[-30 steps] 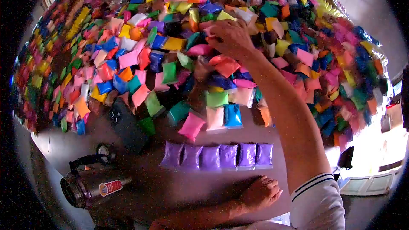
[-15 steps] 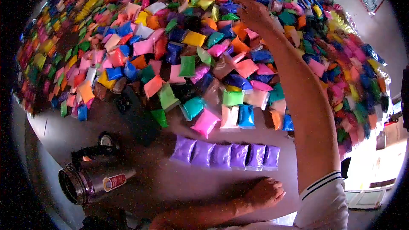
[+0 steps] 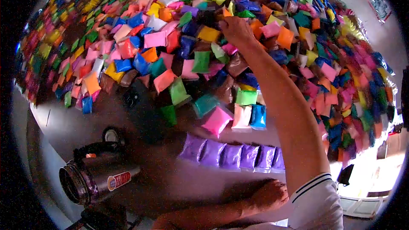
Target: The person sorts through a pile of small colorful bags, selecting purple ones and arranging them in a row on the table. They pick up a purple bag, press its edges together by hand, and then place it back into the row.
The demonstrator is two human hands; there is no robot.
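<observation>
My right hand [image 3: 236,30] reaches far into a big heap of small colourful packets [image 3: 208,34], its curled fingers down among them beside a yellow packet. Its fingertips are dark and partly hidden, so I cannot tell whether they grip a packet. My left hand [image 3: 270,195] rests on the table close to my body, fingers folded in and nothing showing in them. Between the hands and the heap's front edge lies a neat side-by-side row of purple packets [image 3: 231,156]; my right forearm covers its right end.
A steel flask [image 3: 102,183] with an open mouth lies on its side at the left, near a round lid [image 3: 111,135]. A dark object [image 3: 145,113] sits at the heap's front. Pink [image 3: 218,121] and blue packets [image 3: 258,116] lie just beyond the purple row.
My right hand has moved left and nearer to me over the heap, its forearm now crossing the row's right end. My left hand stays folded on the table. The view has shifted slightly.
</observation>
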